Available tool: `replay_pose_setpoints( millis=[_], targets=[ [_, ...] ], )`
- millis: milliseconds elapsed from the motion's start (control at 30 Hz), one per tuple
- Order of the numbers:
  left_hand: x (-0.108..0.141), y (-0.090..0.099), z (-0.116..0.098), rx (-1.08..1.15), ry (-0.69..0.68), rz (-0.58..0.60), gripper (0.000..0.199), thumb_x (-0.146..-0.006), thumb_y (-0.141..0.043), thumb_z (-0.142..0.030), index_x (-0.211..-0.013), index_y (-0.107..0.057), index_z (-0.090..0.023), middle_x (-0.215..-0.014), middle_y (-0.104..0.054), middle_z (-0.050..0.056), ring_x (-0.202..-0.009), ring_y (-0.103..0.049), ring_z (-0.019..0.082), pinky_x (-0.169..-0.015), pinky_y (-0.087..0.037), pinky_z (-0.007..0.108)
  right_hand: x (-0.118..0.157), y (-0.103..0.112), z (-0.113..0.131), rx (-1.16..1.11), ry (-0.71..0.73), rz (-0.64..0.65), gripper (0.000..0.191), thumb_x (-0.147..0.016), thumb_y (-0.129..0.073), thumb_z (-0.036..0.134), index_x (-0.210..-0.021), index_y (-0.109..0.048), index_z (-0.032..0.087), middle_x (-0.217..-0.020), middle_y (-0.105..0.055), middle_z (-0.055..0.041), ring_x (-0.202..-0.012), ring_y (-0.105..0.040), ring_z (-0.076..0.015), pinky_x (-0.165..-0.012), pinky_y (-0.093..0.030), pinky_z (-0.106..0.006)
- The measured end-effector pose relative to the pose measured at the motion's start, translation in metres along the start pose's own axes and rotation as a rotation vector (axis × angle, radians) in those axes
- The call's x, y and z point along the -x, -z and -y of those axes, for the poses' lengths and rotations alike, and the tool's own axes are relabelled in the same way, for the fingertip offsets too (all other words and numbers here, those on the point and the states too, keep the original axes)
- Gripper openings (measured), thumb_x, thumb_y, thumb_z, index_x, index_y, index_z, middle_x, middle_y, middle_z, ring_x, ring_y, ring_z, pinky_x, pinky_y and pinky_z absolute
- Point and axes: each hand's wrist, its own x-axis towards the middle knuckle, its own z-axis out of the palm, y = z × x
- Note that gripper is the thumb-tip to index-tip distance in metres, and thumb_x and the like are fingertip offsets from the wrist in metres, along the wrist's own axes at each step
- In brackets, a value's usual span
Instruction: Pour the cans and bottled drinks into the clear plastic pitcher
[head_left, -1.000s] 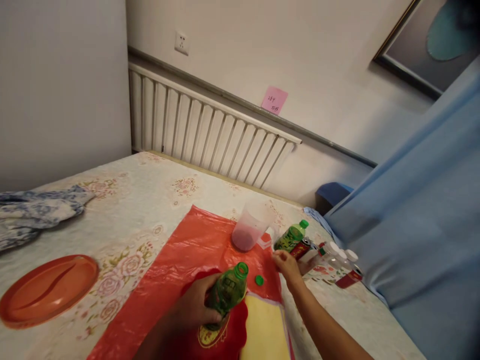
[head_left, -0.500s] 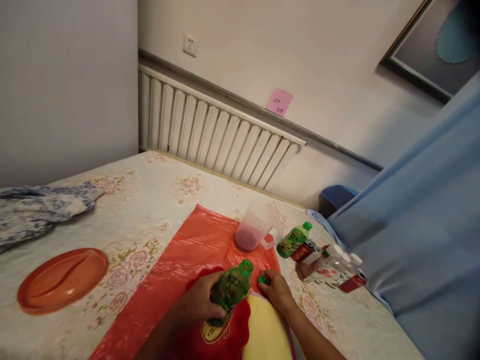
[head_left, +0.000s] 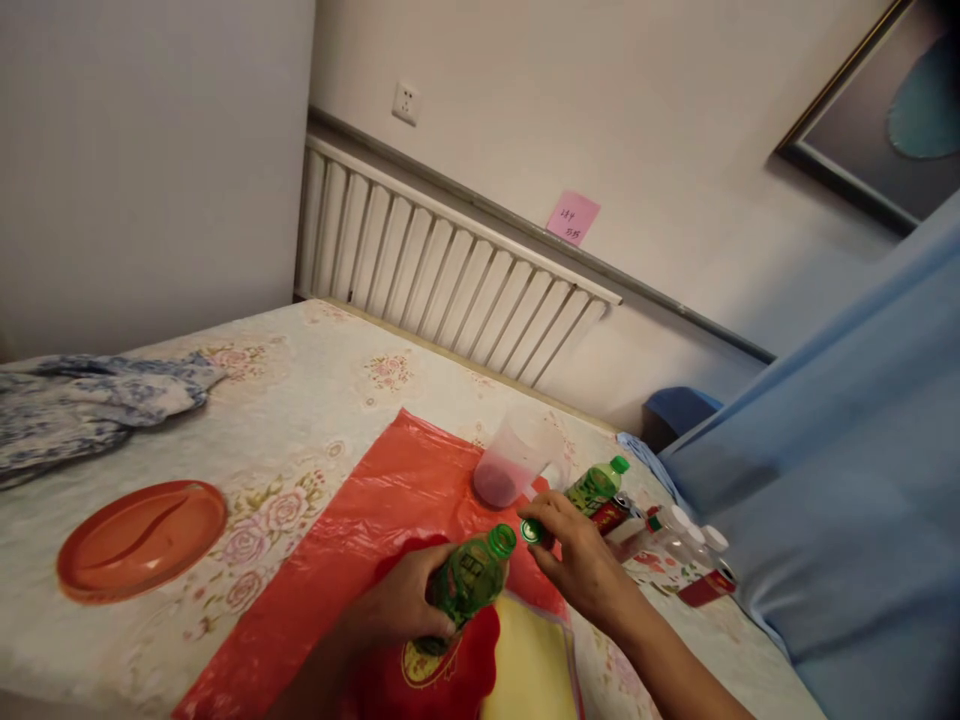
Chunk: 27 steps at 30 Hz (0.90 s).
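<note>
My left hand [head_left: 409,595] is wrapped round a green plastic drink bottle [head_left: 474,575], tilted with its uncapped neck to the upper right. Between the fingertips of my right hand [head_left: 574,550] is a green bottle cap [head_left: 532,531], its inside facing the bottle and a small gap from the neck. Under the bottle lies a red scalloped tray [head_left: 457,680] with a yellow print. A yellow cloth [head_left: 529,655] is beside it. Just beyond my hands, a clear plastic measuring jug [head_left: 517,455] with some pinkish-looking content stands on a red plastic sheet [head_left: 390,480].
Another green bottle [head_left: 596,485], drink cans [head_left: 709,585] and white-capped bottles [head_left: 675,550] stand at right by the blue curtain [head_left: 847,480]. An orange-red lid [head_left: 142,540] and a patterned cloth [head_left: 97,405] lie at left. A radiator [head_left: 442,265] lines the wall behind.
My right hand has lifted the cap and turned it toward the bottle's neck. The left hand keeps its hold on the bottle. The camera view has shifted slightly.
</note>
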Motion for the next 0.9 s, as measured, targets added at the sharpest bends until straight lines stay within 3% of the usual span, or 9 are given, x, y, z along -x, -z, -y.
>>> replay_pose_setpoints(
  millis=[100, 300, 500, 733, 900],
  targets=[
    [0.001, 0.000, -0.002, -0.021, -0.003, -0.012, 0.062, -0.051, -0.071, -0.008, -0.111, -0.067, -0.021, -0.092, -0.068, -0.002, -0.080, -0.057, 0.017, -0.066, -0.042, 0.024, -0.003, 0.009, 0.013, 0.018, 0.065, 0.066, 0.038, -0.086, -0.052, 0.004, -0.116, -0.062, 0.026, -0.109, -0.060, -0.0070, -0.094, -0.061, -0.0197, -0.083, -0.051, -0.035],
    [-0.001, 0.000, 0.003, -0.014, -0.022, 0.004, 0.065, -0.050, -0.071, -0.009, -0.114, -0.066, -0.022, -0.095, -0.069, -0.002, -0.083, -0.058, 0.019, -0.068, -0.044, 0.025, -0.008, 0.017, 0.025, 0.091, 0.129, 0.130, 0.032, -0.091, -0.053, 0.007, -0.116, -0.063, 0.024, -0.112, -0.063, -0.0089, -0.098, -0.063, -0.0214, -0.087, -0.053, -0.036],
    [-0.001, 0.000, 0.008, -0.004, -0.034, 0.006, 0.067, -0.050, -0.073, -0.010, -0.115, -0.067, -0.023, -0.095, -0.070, -0.002, -0.082, -0.058, 0.018, -0.069, -0.045, 0.025, -0.010, 0.021, 0.025, 0.009, 0.164, 0.111, 0.032, -0.089, -0.058, 0.008, -0.115, -0.064, 0.025, -0.114, -0.066, -0.0082, -0.105, -0.063, -0.0220, -0.091, -0.051, -0.037],
    [-0.001, -0.001, 0.006, 0.016, -0.050, 0.021, 0.059, -0.051, -0.073, -0.009, -0.109, -0.068, -0.021, -0.090, -0.067, -0.003, -0.078, -0.054, 0.015, -0.064, -0.041, 0.023, -0.016, 0.023, 0.028, -0.092, 0.158, 0.182, 0.012, -0.093, -0.064, 0.022, -0.105, -0.066, 0.023, -0.102, -0.070, -0.0058, -0.094, -0.064, -0.0199, -0.085, -0.050, -0.033],
    [-0.001, -0.001, 0.005, 0.003, -0.037, 0.028, 0.054, -0.052, -0.073, -0.010, -0.105, -0.067, -0.020, -0.088, -0.065, -0.004, -0.076, -0.052, 0.014, -0.062, -0.039, 0.022, -0.017, 0.025, 0.026, -0.091, 0.188, 0.228, 0.014, -0.095, -0.062, 0.023, -0.108, -0.066, 0.022, -0.102, -0.069, -0.0064, -0.095, -0.064, -0.0198, -0.085, -0.050, -0.033]
  ],
)
